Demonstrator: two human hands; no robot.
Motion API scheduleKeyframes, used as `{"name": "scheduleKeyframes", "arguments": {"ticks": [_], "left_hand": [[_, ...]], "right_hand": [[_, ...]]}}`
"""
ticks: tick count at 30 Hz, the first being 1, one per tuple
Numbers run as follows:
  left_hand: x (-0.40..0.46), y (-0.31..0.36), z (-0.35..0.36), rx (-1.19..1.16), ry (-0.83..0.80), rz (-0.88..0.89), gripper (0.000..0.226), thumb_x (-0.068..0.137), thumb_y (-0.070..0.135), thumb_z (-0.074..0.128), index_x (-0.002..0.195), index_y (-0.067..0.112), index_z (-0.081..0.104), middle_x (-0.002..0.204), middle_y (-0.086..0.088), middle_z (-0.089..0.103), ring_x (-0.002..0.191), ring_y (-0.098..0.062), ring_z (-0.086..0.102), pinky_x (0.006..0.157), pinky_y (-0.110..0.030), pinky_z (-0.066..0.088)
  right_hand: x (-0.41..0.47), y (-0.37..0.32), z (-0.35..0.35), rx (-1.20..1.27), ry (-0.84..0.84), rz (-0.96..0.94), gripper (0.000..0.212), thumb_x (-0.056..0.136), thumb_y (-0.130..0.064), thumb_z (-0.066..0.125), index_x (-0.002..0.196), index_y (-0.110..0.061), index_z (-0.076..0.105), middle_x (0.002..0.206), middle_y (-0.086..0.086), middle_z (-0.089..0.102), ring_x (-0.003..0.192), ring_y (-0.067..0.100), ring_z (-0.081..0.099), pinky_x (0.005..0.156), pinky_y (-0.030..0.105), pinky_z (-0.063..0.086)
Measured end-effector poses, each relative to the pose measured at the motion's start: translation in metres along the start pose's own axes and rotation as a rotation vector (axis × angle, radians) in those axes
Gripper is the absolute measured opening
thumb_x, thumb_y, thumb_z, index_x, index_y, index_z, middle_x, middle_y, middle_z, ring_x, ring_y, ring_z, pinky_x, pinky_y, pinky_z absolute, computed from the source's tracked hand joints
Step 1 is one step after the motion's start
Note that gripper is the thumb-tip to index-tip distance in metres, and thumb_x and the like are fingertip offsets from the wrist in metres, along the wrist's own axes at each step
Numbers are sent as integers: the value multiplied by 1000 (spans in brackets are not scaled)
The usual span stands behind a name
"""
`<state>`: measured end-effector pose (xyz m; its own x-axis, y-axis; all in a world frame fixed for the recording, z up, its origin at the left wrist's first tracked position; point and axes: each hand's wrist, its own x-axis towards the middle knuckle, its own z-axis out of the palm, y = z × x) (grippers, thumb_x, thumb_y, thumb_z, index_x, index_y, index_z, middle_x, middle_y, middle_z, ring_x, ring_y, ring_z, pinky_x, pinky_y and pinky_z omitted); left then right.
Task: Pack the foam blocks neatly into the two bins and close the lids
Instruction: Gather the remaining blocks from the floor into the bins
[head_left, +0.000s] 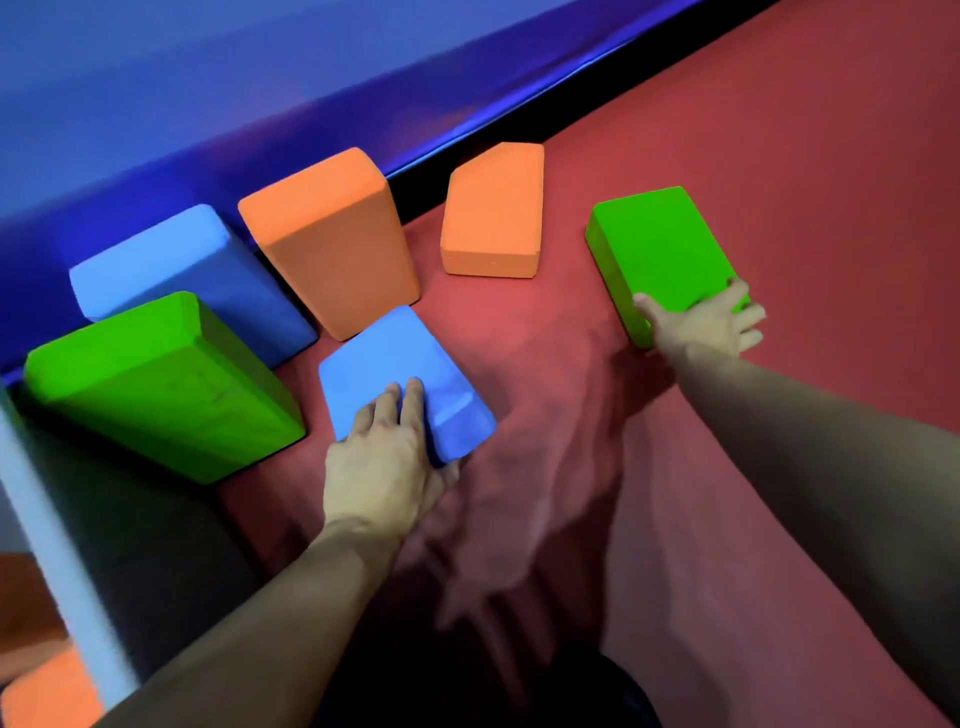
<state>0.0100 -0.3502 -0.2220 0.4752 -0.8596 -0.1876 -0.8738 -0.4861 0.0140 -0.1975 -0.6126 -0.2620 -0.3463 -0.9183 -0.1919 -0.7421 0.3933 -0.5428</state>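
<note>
Several foam blocks lie on a red floor mat (779, 156). My left hand (387, 457) grips the near end of a small blue block (395, 364), fingers on top and thumb at its side. My right hand (711, 325) grips the near end of a green block (660, 244) at the right, thumb on its left side. Two orange blocks (327, 239) (493, 213) stand behind. A larger blue block (176, 270) and a green block (156, 384) lie at the left.
A blue padded wall (208, 78) runs along the back left. At the left edge a pale bin rim (57, 566) shows, with an orange block (47, 691) inside near the bottom corner. The frame is blurred by motion.
</note>
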Motion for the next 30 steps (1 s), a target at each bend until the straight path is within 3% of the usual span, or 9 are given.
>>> {"name": "scheduleKeyframes", "arguments": {"ticks": [7, 9, 11, 13, 16, 21, 24, 27, 30], "left_hand": [[16, 6, -2, 97, 35, 10, 103, 77, 79, 56, 158, 20, 29, 147, 1, 48, 128, -22, 55, 75, -36, 53], [16, 8, 2, 122, 25, 24, 103, 77, 78, 57, 157, 18, 33, 144, 0, 51, 124, -23, 59, 71, -35, 54], [16, 11, 5, 126, 17, 32, 102, 78, 77, 58, 157, 18, 33, 145, -1, 51, 124, -23, 59, 72, -35, 54], [17, 13, 6, 117, 13, 45, 101, 81, 76, 56, 158, 17, 28, 148, -1, 47, 128, -23, 56, 74, -36, 54], [17, 17, 4, 120, 43, 63, 100, 84, 75, 53, 160, 17, 22, 151, -1, 42, 131, -22, 53, 77, -36, 53], [14, 11, -1, 134, 61, 89, 101, 85, 76, 51, 161, 18, 20, 155, 1, 40, 124, -21, 61, 76, -34, 52], [5, 1, -22, 10, 48, -39, 102, 80, 78, 54, 160, 23, 22, 158, 5, 40, 121, -26, 63, 82, -35, 51], [-16, -9, -57, -192, 27, -174, 90, 72, 80, 61, 147, 34, 42, 130, 1, 67, 110, -32, 67, 82, -37, 49], [-49, -19, -100, -363, 55, -185, 68, 68, 79, 65, 114, 31, 59, 95, -4, 73, 95, -36, 67, 69, -36, 46]], "right_hand": [[49, 31, 5, 192, -145, 293, 143, 56, -62, 89, 159, -30, -5, 158, 20, 29, 142, 42, 36, 116, 57, 29], [68, 47, 16, 252, -190, 331, 159, 32, -75, 89, 156, -40, -5, 158, 19, 31, 140, 41, 40, 112, 60, 34], [94, 70, 36, 305, -200, 318, 166, 7, -83, 83, 151, -47, 7, 152, 15, 40, 134, 36, 48, 109, 57, 40], [74, 58, 25, 371, -186, 288, 149, 19, -73, 91, 146, -38, 20, 144, 14, 47, 127, 32, 53, 108, 50, 43], [53, 41, 19, 492, -146, 129, 115, 58, -29, 97, 139, -13, 18, 141, 16, 48, 119, 23, 53, 109, 36, 42], [35, 37, 27, 496, -132, 13, 126, 57, -23, 97, 149, -28, 11, 139, 14, 34, 112, 22, 46, 108, 33, 38], [17, 32, 19, 482, -129, -22, 136, 57, -25, 97, 155, -36, 4, 139, 16, 30, 109, 24, 45, 107, 35, 39], [-13, 16, -3, 510, -120, -17, 129, 59, -26, 96, 154, -33, 10, 139, 21, 35, 105, 26, 47, 108, 40, 41], [-59, -3, -34, 552, -113, -80, 130, 55, -28, 96, 153, -25, 11, 137, 20, 46, 123, 32, 50, 112, 42, 38]]}}
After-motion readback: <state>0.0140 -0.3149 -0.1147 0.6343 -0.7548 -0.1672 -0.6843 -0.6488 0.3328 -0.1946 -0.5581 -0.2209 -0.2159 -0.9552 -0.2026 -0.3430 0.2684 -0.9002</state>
